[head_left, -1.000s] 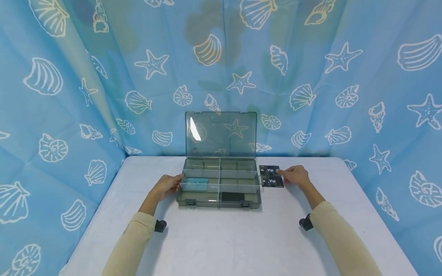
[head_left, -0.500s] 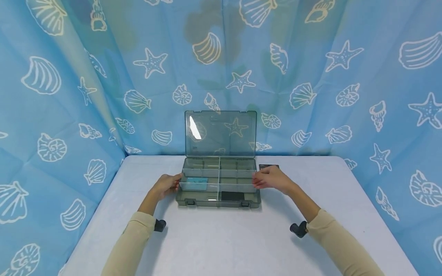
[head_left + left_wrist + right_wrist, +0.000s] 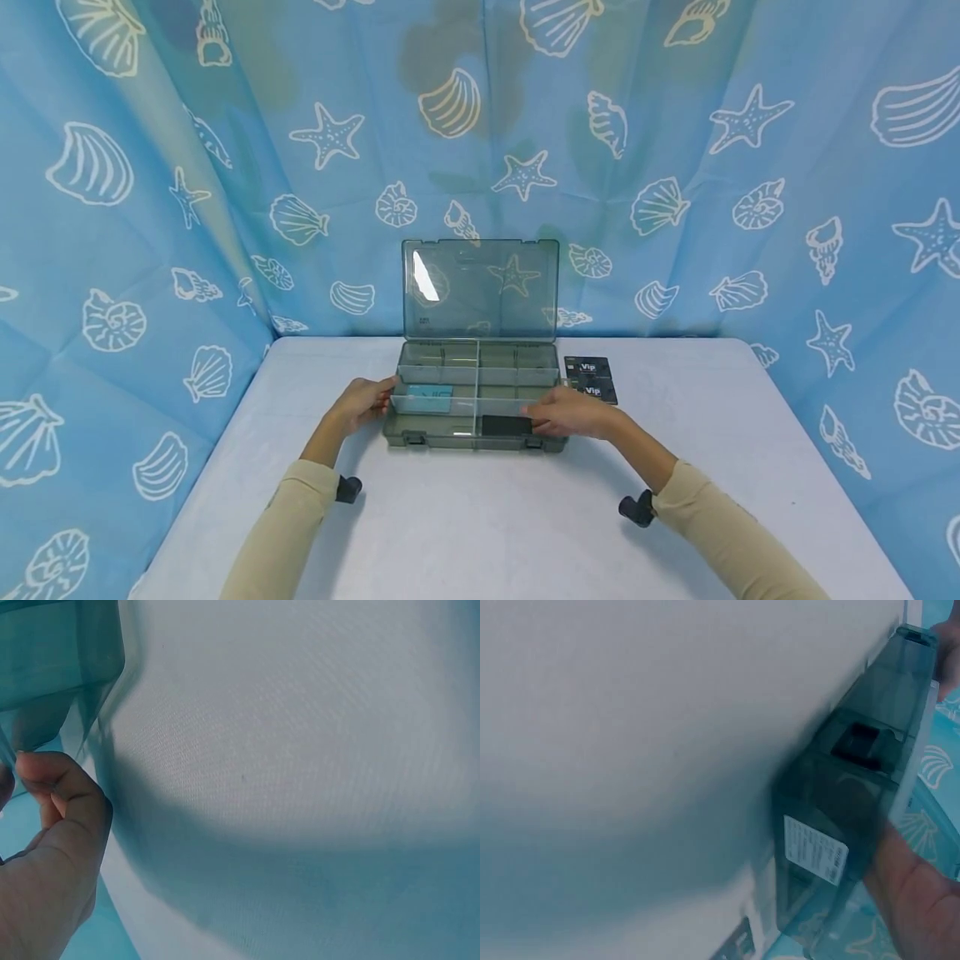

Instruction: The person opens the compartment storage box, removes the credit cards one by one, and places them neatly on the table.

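Note:
A translucent grey compartment box (image 3: pixel 513 384) stands with its lid (image 3: pixel 480 287) raised. My left hand (image 3: pixel 360 403) grips its left side wall, the curled fingers seen close in the left wrist view. My right hand (image 3: pixel 573 412) reaches over the right wall into the front right compartment. Its fingertips meet the right end of a flat black card (image 3: pixel 504 426) lying there; whether they pinch it is hidden. In the right wrist view those fingers (image 3: pixel 847 796) show dimly through the wall. A light-blue card (image 3: pixel 427 397) lies in the middle left compartment.
Right of the box, two black cards marked "Vip" lie on the white table, a rear card (image 3: pixel 588 367) and a front card (image 3: pixel 594 390) partly behind my right hand. A blue shell-patterned curtain (image 3: pixel 480 183) surrounds the table. A white label (image 3: pixel 816 850) is on the box's right end.
My right hand has moved left from the Vip cards, past the box's right wall, then forward to the front right compartment. The Vip cards show again. My left hand stays at the box.

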A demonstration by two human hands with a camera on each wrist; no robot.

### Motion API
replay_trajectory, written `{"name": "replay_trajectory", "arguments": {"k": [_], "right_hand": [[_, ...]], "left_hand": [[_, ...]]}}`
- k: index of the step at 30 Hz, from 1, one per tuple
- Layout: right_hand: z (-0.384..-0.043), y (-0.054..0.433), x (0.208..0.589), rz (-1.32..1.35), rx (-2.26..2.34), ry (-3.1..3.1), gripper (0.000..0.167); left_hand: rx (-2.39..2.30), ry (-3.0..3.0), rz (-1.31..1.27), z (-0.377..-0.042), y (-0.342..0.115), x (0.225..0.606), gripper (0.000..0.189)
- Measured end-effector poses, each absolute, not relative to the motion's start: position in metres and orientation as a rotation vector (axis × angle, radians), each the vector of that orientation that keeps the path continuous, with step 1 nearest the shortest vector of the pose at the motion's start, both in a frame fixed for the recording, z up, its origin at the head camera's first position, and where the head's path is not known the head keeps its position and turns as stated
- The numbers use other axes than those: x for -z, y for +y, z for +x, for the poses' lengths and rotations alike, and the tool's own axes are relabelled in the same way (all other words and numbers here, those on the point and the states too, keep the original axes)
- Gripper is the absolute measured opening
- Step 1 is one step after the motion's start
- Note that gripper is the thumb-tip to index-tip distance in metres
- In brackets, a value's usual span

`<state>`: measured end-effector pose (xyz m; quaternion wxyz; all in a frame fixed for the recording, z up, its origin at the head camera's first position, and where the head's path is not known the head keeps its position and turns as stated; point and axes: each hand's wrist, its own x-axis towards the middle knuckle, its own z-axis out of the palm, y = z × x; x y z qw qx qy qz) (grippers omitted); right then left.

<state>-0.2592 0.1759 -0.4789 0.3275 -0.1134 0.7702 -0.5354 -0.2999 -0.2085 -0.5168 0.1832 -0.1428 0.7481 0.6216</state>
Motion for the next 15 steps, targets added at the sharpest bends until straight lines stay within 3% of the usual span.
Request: {"name": "replay_trajectory", "arguments": {"k": [6, 15], "right_hand": [[-0.255, 0.167, 0.483, -0.213, 1.546, 1.872, 0.065], [-0.249, 0.159, 0.488, 0.085, 1.915, 1.6, 0.063]], "left_hand": [[-1.763, 2.11, -0.402, -0.301, -0.21, 0.519, 0.036], [-1.791, 2.091, -0.405, -0.301, -0.209, 0.52, 0.036]]}}
